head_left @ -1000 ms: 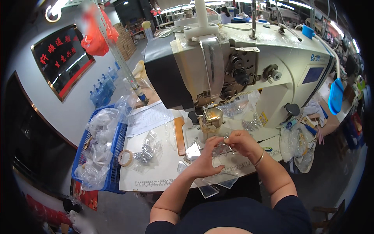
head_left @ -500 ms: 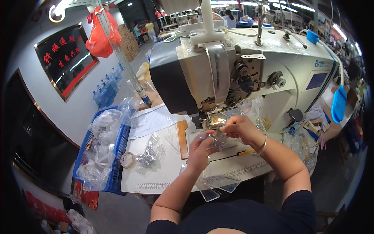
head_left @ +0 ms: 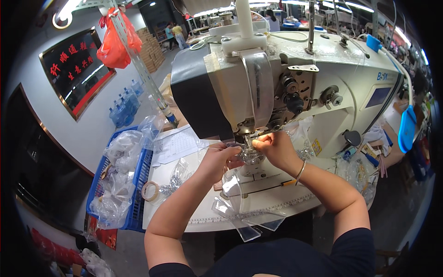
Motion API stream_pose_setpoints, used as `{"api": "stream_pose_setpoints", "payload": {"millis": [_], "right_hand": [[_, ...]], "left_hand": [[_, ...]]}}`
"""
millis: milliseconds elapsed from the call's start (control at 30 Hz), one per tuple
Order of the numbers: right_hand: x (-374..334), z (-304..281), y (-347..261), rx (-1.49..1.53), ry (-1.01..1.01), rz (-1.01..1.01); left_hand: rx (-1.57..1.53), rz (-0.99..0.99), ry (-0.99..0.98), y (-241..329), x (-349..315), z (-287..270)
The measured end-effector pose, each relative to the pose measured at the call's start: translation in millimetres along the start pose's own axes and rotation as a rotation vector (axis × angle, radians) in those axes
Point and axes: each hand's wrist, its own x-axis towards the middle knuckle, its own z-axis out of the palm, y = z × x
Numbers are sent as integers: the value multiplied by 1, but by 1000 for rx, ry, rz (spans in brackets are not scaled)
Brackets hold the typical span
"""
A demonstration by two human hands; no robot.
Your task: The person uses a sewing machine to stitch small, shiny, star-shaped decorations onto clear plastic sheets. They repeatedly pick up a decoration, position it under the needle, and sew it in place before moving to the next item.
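Under the head of a white and black sewing machine [head_left: 309,60], my two hands close in on a clear plastic piece with silvery, glittering bits [head_left: 250,156]. From its left side, my left hand [head_left: 218,161] pinches it beside the needle area. My right hand [head_left: 277,148] grips the right side with bent fingers, near the presser foot, whose exact contact I cannot make out. Below my left hand, clear plastic strips [head_left: 231,187] hang down across the table's front edge. The fingertips partly hide the silvery bits.
Left of the white table stands a blue basket [head_left: 140,171] filled with clear plastic. A tape roll [head_left: 150,190], a bag of silvery pieces [head_left: 175,180] and a paper sheet [head_left: 177,144] lie on the table. More plastic bags [head_left: 357,173] are at the right.
Both hands have moved up and farther in toward the needle with the plastic piece. My left forearm now reaches across the tabletop, and clear strips show below the left hand.
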Motion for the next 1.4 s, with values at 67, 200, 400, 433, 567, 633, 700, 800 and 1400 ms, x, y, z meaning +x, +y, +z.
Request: {"api": "stream_pose_setpoints", "payload": {"millis": [67, 200, 400, 433, 567, 633, 700, 800, 1400], "right_hand": [[4, 8, 6, -28, 103, -67], [7, 14, 13, -22, 214, -177], [14, 18, 23, -45, 262, -249], [13, 18, 22, -55, 256, -239], [14, 18, 22, -71, 273, -250], [14, 20, 23, -58, 275, -245], [12, 18, 19, -39, 254, -211], [13, 21, 24, 67, 219, -172], [13, 20, 22, -6, 239, -155]], "left_hand": [[4, 1, -23, 3, 4, 0], [24, -28, -46, 10, 10, -3], [23, -61, -52, 14, 11, -4], [22, -53, -54, 15, 10, -3], [23, -70, -31, 14, 9, -1], [-6, -87, -28, 13, 9, -4], [-17, -96, -22, 11, 10, -6], [-10, -98, -19, 10, 12, -7], [30, -51, -11, 13, 10, -3]]}}
